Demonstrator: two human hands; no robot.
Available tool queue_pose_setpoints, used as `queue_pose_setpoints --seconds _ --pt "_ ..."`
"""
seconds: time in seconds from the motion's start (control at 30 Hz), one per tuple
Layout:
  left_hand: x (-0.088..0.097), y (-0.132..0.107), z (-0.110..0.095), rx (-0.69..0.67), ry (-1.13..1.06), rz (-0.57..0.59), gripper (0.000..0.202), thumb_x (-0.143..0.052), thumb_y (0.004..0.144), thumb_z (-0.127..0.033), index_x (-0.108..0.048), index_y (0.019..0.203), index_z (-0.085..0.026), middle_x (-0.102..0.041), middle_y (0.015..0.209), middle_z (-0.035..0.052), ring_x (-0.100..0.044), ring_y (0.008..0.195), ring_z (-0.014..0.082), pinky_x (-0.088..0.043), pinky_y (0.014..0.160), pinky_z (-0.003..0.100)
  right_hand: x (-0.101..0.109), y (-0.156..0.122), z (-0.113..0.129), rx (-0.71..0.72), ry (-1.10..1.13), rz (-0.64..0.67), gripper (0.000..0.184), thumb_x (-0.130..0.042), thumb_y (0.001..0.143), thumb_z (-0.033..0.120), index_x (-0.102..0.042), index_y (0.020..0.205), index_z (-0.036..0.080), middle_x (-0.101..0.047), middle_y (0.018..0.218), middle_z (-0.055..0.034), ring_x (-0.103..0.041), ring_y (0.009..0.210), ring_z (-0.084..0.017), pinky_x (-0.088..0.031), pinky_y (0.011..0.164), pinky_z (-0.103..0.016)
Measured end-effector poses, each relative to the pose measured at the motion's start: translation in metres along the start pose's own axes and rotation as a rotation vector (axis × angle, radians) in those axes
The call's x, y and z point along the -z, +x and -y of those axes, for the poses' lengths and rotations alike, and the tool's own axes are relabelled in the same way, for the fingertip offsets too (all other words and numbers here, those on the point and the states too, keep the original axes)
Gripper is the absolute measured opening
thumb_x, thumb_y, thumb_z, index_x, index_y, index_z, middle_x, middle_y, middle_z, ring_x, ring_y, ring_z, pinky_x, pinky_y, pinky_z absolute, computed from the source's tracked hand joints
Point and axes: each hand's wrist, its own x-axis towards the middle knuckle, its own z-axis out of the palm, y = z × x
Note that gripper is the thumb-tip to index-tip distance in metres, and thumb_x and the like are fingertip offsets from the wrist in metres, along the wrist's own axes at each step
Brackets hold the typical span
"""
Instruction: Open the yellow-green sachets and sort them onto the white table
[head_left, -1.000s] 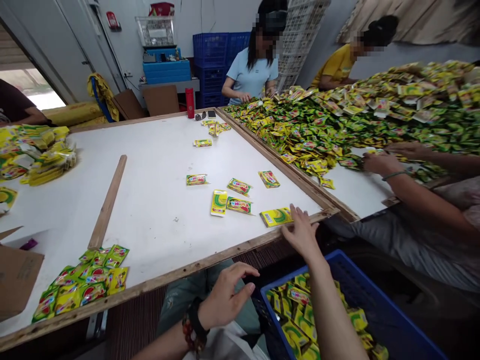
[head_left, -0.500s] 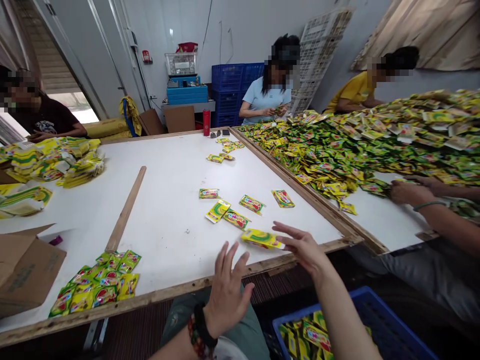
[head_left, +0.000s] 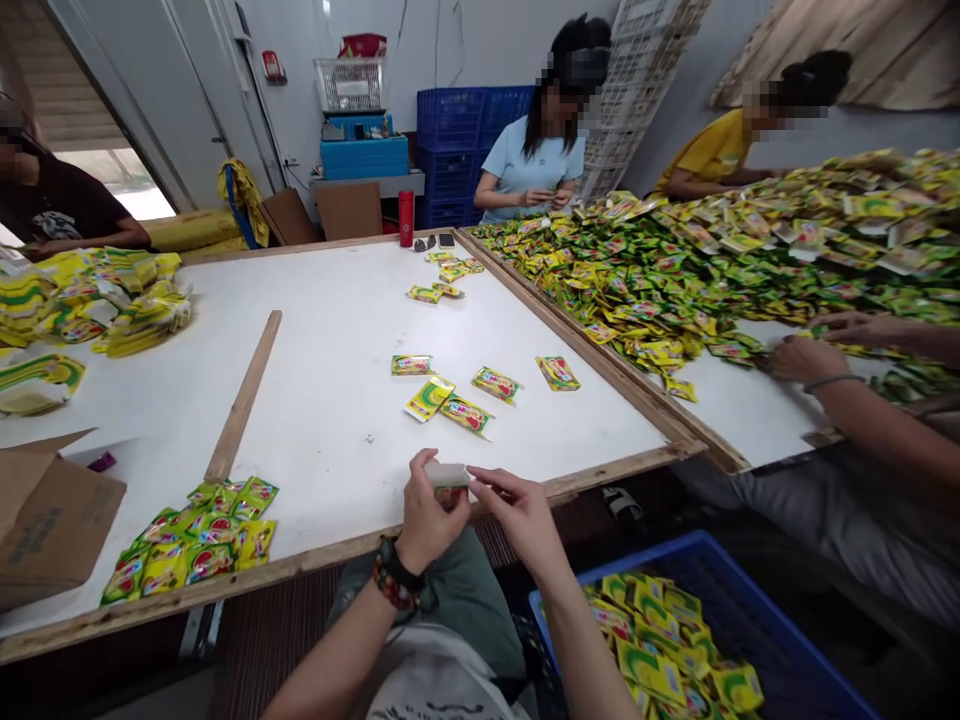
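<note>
Over the front edge of the white table (head_left: 322, 420), my left hand (head_left: 429, 515) is closed around a small candy box (head_left: 450, 474), whose pale grey side faces up. Thumb and fingers of my right hand (head_left: 519, 508) pinch the box's right end. Part of its printed face is hidden by my left hand. Just beyond lie several yellow-green candy boxes, among them a tilted yellow box (head_left: 430, 398) and a box with a red print (head_left: 466, 413). Below my right forearm stands a blue crate (head_left: 720, 548) with many packets in it.
Shiny candy packets (head_left: 199, 545) lie front left beside a wooden strip (head_left: 247, 400) and a cardboard carton (head_left: 56, 520). Flattened boxes (head_left: 112, 300) pile up far left. A wooden rail (head_left: 585, 345) borders a big packet heap (head_left: 720, 270). Co-workers sit around; one's hands (head_left: 810, 355) are at right.
My right hand has brought the candy box from the right to my left hand, which has gone from spread fingers to gripping it. The view has tilted slightly downward.
</note>
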Motion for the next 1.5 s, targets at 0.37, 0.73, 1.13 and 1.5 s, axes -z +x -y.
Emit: queue_pose_setpoints --seconds 0.37,0.73,1.13,1.5 --pt "-0.006 0.001 -0.016 0.016 -0.140 -0.114 0.065 -0.069 0.070 -0.027 -0.028 0.120 -0.020 -0.054 0.106 0.0099 -0.062 0.088 0.0193 -0.052 0.072 0.031 -0.024 -0.001 -0.002 -0.031 -0.046 -0.162 0.032 -0.066 0.079 0.047 -0.067 0.068 0.017 -0.063 0.061 -0.0015 -0.053 0.057 -0.015 -0.045 0.055 -0.027" --pt "-0.011 -0.022 0.015 -0.200 0.072 -0.187 0.042 -0.064 0.072 -0.032 -0.044 0.107 -0.022 -0.062 0.097 0.0060 -0.065 0.079 0.0200 -0.054 0.067 0.033 -0.024 -0.001 -0.012 -0.198 0.296 0.078 0.025 -0.074 0.073 0.043 -0.070 0.071 0.018 -0.062 0.063 0.0028 -0.054 0.060 -0.012 -0.045 0.056 -0.022" --pt "0.000 -0.011 0.004 -0.031 0.079 0.219 0.045 -0.062 0.075 -0.034 -0.042 0.112 -0.020 -0.064 0.102 0.0084 -0.066 0.085 0.0238 -0.053 0.073 0.036 -0.023 -0.015 -0.010 0.008 0.007 0.141 0.035 -0.069 0.079 0.035 -0.071 0.112 0.024 -0.072 0.114 -0.0056 -0.068 0.106 -0.028 -0.050 0.098 -0.045" --pt "-0.004 -0.013 0.008 0.021 0.085 0.137 0.026 -0.057 0.073 -0.028 -0.041 0.093 -0.022 -0.057 0.076 0.0017 -0.059 0.065 0.0202 -0.047 0.059 0.031 -0.028 -0.016 -0.007 0.337 -0.347 0.222 0.039 -0.057 0.089 0.027 -0.062 0.127 0.019 -0.075 0.106 -0.0115 -0.073 0.092 -0.025 -0.058 0.082 -0.036"
